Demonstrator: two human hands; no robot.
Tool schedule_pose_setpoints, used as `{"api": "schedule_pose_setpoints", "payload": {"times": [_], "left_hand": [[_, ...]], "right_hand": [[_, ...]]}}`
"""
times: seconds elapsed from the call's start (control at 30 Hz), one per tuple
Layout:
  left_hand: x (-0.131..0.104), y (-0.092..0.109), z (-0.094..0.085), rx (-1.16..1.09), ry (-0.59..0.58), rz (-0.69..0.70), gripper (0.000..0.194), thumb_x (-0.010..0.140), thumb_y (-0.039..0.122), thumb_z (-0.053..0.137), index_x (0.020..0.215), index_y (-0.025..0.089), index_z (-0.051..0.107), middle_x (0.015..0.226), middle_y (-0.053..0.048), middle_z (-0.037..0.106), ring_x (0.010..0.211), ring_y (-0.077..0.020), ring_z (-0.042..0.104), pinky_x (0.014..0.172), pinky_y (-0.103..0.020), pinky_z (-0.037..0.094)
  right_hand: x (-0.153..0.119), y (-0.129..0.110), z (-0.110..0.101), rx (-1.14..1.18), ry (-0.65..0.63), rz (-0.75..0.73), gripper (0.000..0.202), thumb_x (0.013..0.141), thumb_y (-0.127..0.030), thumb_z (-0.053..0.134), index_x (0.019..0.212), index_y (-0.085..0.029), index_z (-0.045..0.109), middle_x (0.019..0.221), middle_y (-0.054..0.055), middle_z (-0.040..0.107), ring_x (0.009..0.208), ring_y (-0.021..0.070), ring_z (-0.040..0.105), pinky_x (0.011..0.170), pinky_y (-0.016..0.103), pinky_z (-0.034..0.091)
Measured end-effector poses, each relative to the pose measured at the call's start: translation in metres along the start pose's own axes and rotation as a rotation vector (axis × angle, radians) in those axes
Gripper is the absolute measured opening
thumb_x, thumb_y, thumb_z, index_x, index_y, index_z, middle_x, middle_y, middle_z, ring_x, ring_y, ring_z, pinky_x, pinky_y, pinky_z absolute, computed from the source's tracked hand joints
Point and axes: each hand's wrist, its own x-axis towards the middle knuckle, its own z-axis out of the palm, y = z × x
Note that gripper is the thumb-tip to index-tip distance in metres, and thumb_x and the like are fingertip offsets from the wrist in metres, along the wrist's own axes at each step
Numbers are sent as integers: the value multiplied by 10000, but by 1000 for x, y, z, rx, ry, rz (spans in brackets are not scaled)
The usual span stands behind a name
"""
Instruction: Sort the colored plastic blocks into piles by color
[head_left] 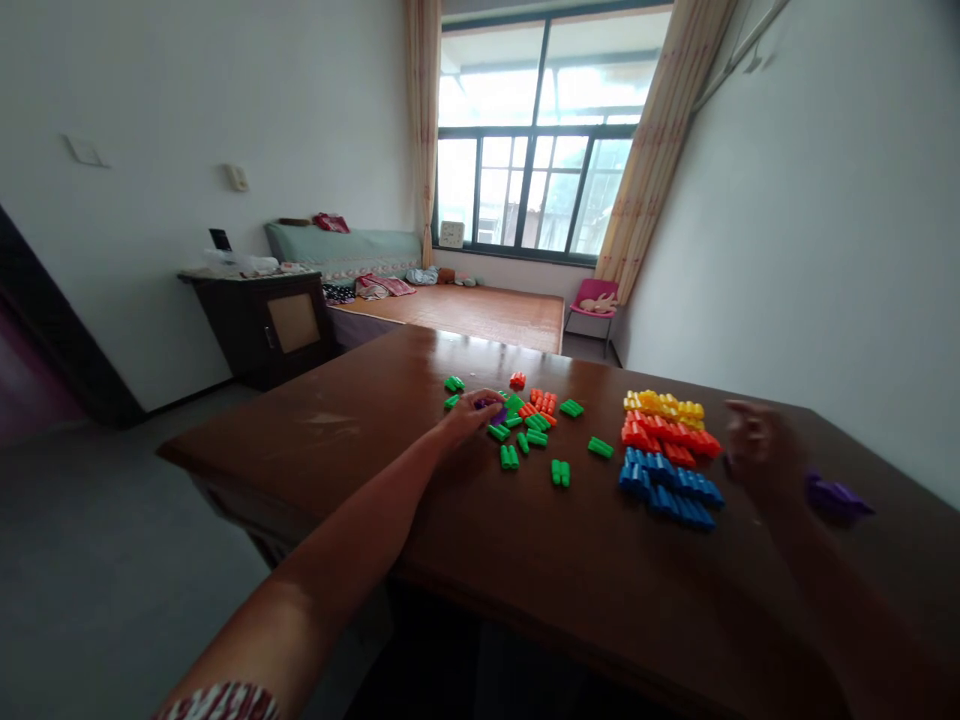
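Observation:
My left hand reaches into a loose scatter of green pieces and orange-red pieces, its fingers closed on a purple piece. My right hand, blurred by motion, is over the table just right of the sorted rows; what its fingers do is smeared. Those rows lie one before another: yellow pieces at the back, red pieces in the middle, blue pieces nearest. Further right, beyond the right forearm, lies a group of purple pieces.
The brown table spans the view, its near edge below the hands. Behind it stand a low bed and a pink chair under the window. A dark cabinet stands at the left, a white wall on the right.

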Motion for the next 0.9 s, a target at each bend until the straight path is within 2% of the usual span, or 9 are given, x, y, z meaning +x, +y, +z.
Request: {"api": "schedule_pose_setpoints", "payload": {"times": [0.1, 0.2, 0.27, 0.43, 0.5, 0.57, 0.7, 0.8, 0.9], "left_hand": [[-3, 3, 8, -1, -91, 38, 438, 635, 421, 786, 958, 142, 684, 835, -30, 645, 729, -132, 570, 648, -242, 447], [-6, 3, 8, -28, -139, 59, 493, 575, 373, 831, 973, 141, 653, 863, -29, 649, 784, -149, 576, 697, -262, 448], [-9, 3, 5, -42, -147, 74, 445, 581, 377, 829, 908, 142, 640, 818, -16, 633, 763, -142, 566, 690, -261, 442], [-14, 4, -5, -132, -102, -4, 384, 619, 414, 803, 820, 137, 630, 768, -12, 607, 688, -119, 553, 630, -246, 429], [-13, 4, -5, -199, -106, -79, 413, 614, 418, 811, 857, 131, 639, 787, -27, 621, 679, -119, 566, 622, -250, 437], [-11, 3, -4, -242, -134, -106, 432, 620, 418, 814, 889, 122, 651, 798, -41, 634, 680, -121, 578, 631, -257, 448], [-10, 4, 3, -312, -212, -86, 446, 614, 419, 827, 896, 122, 650, 832, -52, 653, 711, -137, 612, 676, -278, 475], [-9, 3, 5, -307, -211, -112, 428, 630, 446, 812, 866, 134, 639, 799, -29, 636, 696, -129, 612, 647, -258, 472], [-5, -2, 1, -234, -114, -124, 414, 663, 498, 769, 828, 140, 643, 715, -5, 596, 628, -104, 554, 515, -200, 400]], "right_hand": [[-6, -97, 38, 298, -438, -207, 347, 898, -378, 453, 1157, -211, 613, 1164, 103, 621, 794, 174, 626, 743, 318, 514], [-18, -167, 79, 454, -598, -245, 437, 863, -411, 539, 1263, -235, 558, 1242, 99, 595, 713, 143, 619, 737, 325, 521], [-24, -189, 102, 529, -682, -243, 428, 841, -407, 575, 1232, -234, 583, 1191, 82, 631, 711, 141, 623, 728, 312, 519], [-20, -183, 130, 483, -677, -75, 320, 863, -429, 533, 1032, -194, 671, 790, 35, 696, 689, 178, 629, 664, 302, 501], [-15, -178, 131, 404, -611, -59, 327, 861, -425, 540, 1057, -199, 673, 865, 60, 710, 763, 201, 645, 716, 332, 510], [-14, -180, 128, 376, -577, -181, 336, 845, -407, 578, 1115, -230, 669, 1065, 80, 696, 953, 232, 633, 848, 375, 494], [-22, -202, 124, 575, -779, -389, 399, 844, -364, 599, 1231, -272, 610, 1203, 48, 649, 999, 205, 625, 890, 360, 490], [-26, -205, 123, 653, -846, -289, 368, 817, -339, 629, 1169, -229, 636, 1055, 41, 693, 852, 178, 657, 795, 325, 521], [-17, -173, 114, 601, -668, -78, 375, 778, -367, 663, 1109, -192, 649, 1025, 60, 693, 813, 177, 662, 760, 321, 530]]}}
